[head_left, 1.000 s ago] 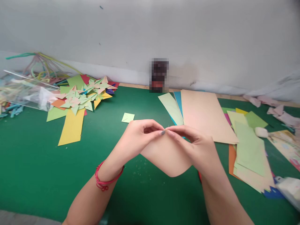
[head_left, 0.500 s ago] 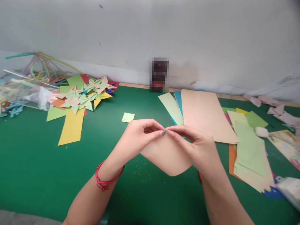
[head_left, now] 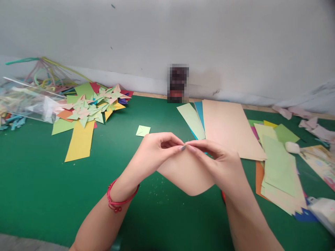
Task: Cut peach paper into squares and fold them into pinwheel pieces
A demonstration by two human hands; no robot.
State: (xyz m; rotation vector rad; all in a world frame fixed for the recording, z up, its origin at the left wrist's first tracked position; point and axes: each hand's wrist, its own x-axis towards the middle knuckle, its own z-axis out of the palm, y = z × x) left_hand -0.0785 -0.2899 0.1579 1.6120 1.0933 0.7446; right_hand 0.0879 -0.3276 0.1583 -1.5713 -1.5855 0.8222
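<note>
A peach-coloured sheet of paper [head_left: 191, 174] is held up above the green table, its lower edge curling toward me. My left hand [head_left: 159, 148] pinches its top edge between thumb and fingers. Right beside it, my right hand [head_left: 211, 155] pinches the same edge, the two thumbs almost touching. Just behind my left hand lies a small light-green folded paper square [head_left: 143, 131]. Part of a red object [head_left: 223, 197] shows beside my right wrist; the rest is hidden.
Folded paper stars [head_left: 89, 108] are heaped at the left over coloured sheets, near a clear plastic bag [head_left: 34, 101] of strips. Large peach sheets [head_left: 230, 129] lie behind my right hand. Green paper strips [head_left: 280, 164] and a white eraser-like block [head_left: 292, 147] are at the right.
</note>
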